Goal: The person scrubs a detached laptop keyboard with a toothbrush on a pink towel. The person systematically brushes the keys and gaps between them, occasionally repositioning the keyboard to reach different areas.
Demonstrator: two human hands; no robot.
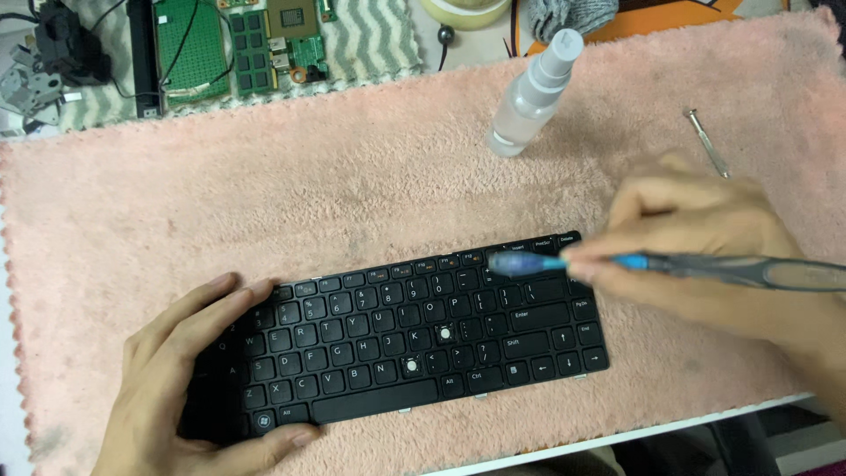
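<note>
A black laptop keyboard (414, 339) lies on a pink fluffy towel (291, 194); two of its key spots show white centres with the caps gone. My left hand (181, 379) rests flat on the keyboard's left end and pins it down. My right hand (705, 256) grips a toothbrush (670, 264) with a blue and grey handle. Its bristle head, blurred by motion, touches the upper right rows of keys.
A clear spray bottle (533, 92) stands on the towel behind the keyboard. A small screwdriver (708, 141) lies at the right. Green circuit boards (242, 44) and dark parts sit beyond the towel's far edge. The table's white front edge (670, 427) runs lower right.
</note>
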